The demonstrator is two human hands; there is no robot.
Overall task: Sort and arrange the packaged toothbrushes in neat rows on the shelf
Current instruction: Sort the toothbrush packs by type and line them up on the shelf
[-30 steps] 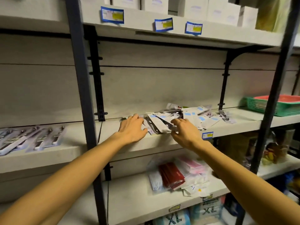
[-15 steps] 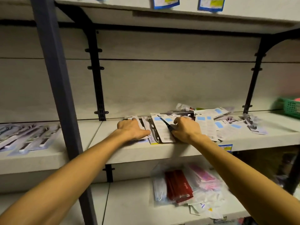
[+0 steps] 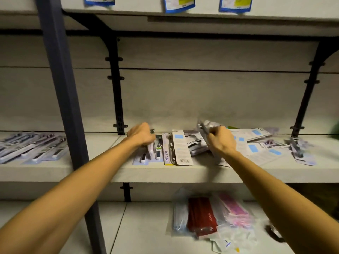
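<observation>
On the middle shelf (image 3: 183,174) lies a loose heap of packaged toothbrushes (image 3: 260,147), most with their white card backs up. My left hand (image 3: 141,134) is closed on the top end of a pack at the left of the heap, standing it on edge beside two flat packs (image 3: 157,153). One pack with a dark brush (image 3: 177,149) lies straight in the middle. My right hand (image 3: 222,141) grips a clear-fronted pack (image 3: 206,126) lifted off the heap.
A row of toothbrush packs (image 3: 31,149) lies on the shelf section left of the grey upright post (image 3: 62,88). Below, red and pink packets (image 3: 211,217) lie in clear bags. Blue price tags (image 3: 178,3) hang from the upper shelf edge.
The view has come closer. My left hand moved back and tipped a pack up on edge. My right hand rose from the heap holding a pack.
</observation>
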